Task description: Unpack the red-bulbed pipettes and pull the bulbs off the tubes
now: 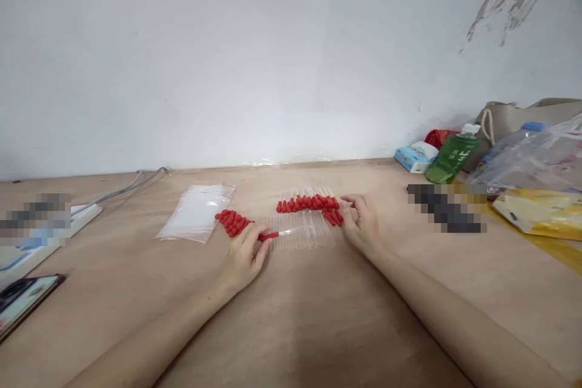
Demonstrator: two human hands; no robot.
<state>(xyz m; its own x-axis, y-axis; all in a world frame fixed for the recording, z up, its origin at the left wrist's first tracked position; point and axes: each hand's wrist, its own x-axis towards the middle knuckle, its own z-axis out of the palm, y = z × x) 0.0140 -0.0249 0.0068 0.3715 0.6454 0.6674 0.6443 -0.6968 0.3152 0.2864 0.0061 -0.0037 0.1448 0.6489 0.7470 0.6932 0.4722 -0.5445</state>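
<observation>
My left hand (pixel 248 251) is closed in a pinch on a clear dropper with a red bulb (pixel 279 233), which lies low over the brown table. A small heap of loose red bulbs (pixel 231 222) sits just behind that hand. My right hand (pixel 359 221) has its fingers curled at the right end of a row of clear droppers with red bulbs (pixel 309 203); what the fingers hold is too small to make out. More clear tubes (pixel 302 236) lie between the two hands.
Clear plastic bags (pixel 197 215) lie left of the bulbs. A phone (pixel 22 300) and a white power strip (pixel 84 215) are at the far left. A green bottle (pixel 452 157), tissue pack (pixel 413 157), beige bag (pixel 522 115) and plastic bags (pixel 541 163) crowd the right.
</observation>
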